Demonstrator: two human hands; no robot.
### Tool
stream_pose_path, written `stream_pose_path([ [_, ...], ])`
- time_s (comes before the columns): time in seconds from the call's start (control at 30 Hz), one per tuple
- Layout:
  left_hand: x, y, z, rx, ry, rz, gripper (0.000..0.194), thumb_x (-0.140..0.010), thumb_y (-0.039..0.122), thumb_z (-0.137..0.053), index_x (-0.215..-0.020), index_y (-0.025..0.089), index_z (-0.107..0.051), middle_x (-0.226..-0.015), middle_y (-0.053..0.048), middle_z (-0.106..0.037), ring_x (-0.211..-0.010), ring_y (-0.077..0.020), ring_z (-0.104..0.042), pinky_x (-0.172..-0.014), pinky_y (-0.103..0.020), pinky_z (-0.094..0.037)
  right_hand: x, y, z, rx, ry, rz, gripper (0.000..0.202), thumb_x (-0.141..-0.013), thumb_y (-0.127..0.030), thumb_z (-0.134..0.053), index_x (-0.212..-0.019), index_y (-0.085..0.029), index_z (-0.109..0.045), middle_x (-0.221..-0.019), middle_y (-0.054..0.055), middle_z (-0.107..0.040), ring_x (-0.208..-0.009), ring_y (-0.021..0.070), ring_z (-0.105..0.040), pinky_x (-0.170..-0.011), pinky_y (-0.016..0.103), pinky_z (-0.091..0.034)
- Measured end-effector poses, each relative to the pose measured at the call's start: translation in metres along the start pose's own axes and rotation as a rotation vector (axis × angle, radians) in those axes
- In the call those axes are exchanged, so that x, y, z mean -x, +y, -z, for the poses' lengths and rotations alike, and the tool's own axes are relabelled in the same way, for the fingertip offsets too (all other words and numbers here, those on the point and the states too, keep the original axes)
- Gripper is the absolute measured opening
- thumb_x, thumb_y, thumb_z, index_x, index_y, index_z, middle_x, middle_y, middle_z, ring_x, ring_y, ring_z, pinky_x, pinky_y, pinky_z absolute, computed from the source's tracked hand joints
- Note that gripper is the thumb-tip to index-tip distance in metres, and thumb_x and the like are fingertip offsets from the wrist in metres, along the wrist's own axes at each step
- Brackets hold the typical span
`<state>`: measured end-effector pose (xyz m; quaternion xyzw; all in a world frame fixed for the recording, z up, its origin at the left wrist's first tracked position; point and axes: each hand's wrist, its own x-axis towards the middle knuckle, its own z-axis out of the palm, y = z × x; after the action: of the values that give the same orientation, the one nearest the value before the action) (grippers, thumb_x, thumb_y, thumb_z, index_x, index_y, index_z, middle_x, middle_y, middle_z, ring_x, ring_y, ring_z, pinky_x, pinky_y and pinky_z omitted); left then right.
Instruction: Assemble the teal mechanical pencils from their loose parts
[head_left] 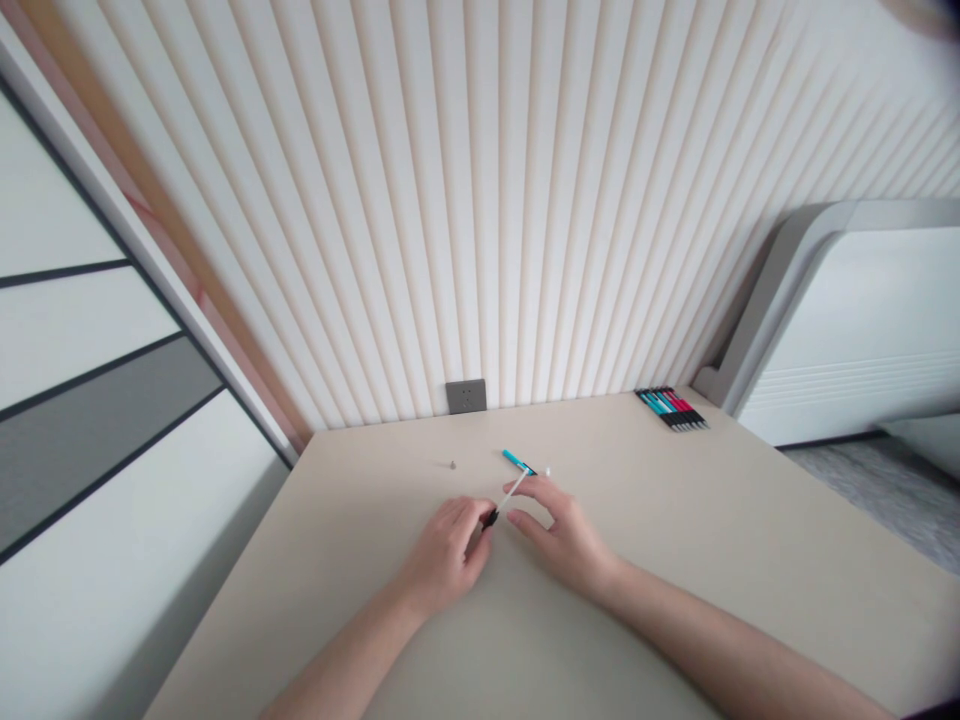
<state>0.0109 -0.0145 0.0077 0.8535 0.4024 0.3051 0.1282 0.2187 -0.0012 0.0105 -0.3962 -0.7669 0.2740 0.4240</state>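
Observation:
My left hand (454,550) pinches a short black pen part (490,519) between thumb and fingers. A thin white pen refill (513,489) sticks out of it, slanting up and to the right. Just right of the refill is my right hand (566,530), thumb and index finger apart; whether a fingertip touches the refill I cannot tell. Beyond that hand a turquoise pen barrel (516,460) lies on the table, its dark end partly behind the fingers. A small white piece (547,471) stands beside it. Farther left sits a tiny grey pen tip (453,465).
Several pens (671,408) with turquoise, red and black bodies lie in a row at the table's (360,500) far right. A dark socket (466,396) is on the ribbed wall behind. A grey-white headboard (862,320) rises on the right, a panelled cabinet (90,400) on the left.

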Motion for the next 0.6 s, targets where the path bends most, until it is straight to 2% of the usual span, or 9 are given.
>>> stream_pose_path([
  [0.13,0.001,-0.002,0.0,0.017,0.069,0.041,0.012,-0.092,0.018,-0.043,-0.103,0.019,-0.048,-0.092,-0.006,-0.057,-0.089,-0.0212,-0.054,-0.083,-0.036,-0.044,-0.009,0.022,0.018,0.449,0.034,0.068,0.022,-0.091,-0.02,-0.051,-0.107,-0.023,-0.066,-0.12,0.01,-0.061,-0.113,0.0248,-0.053,-0.095,0.043,-0.041],
  [0.23,0.001,-0.004,0.001,0.04,0.107,0.086,0.011,-0.093,0.021,-0.041,-0.102,0.019,-0.047,-0.091,-0.006,-0.057,-0.088,-0.0206,-0.054,-0.082,-0.035,-0.043,-0.016,0.039,0.03,0.647,0.077,0.04,0.021,-0.092,-0.024,-0.05,-0.102,-0.023,-0.068,-0.119,0.011,-0.06,-0.111,0.026,-0.053,-0.093,0.043,-0.041],
  [0.33,0.001,-0.005,0.001,0.057,0.12,0.127,0.011,-0.094,0.024,-0.04,-0.101,0.019,-0.046,-0.089,-0.005,-0.056,-0.087,-0.0204,-0.054,-0.081,-0.034,-0.043,-0.02,0.047,0.034,0.727,0.068,0.022,0.022,-0.092,-0.031,-0.052,-0.103,-0.023,-0.069,-0.118,0.011,-0.061,-0.11,0.0265,-0.053,-0.093,0.043,-0.04],
  [0.5,0.002,-0.007,0.002,0.072,0.122,0.157,0.009,-0.093,0.026,-0.04,-0.095,0.02,-0.046,-0.086,-0.004,-0.057,-0.083,-0.0206,-0.055,-0.079,-0.034,-0.043,-0.023,0.047,0.022,0.741,0.037,0.035,0.022,-0.09,-0.035,-0.055,-0.1,-0.023,-0.07,-0.12,0.011,-0.059,-0.113,0.0268,-0.05,-0.096,0.044,-0.036],
  [0.6,0.002,-0.007,0.003,0.109,0.121,0.186,0.014,-0.093,0.028,-0.041,-0.104,0.02,-0.046,-0.088,-0.004,-0.06,-0.086,-0.0209,-0.058,-0.081,-0.035,-0.044,-0.025,0.047,0.015,0.718,0.028,0.06,0.018,-0.089,-0.032,-0.057,-0.092,-0.023,-0.071,-0.12,0.01,-0.06,-0.115,0.0268,-0.049,-0.099,0.045,-0.033],
])
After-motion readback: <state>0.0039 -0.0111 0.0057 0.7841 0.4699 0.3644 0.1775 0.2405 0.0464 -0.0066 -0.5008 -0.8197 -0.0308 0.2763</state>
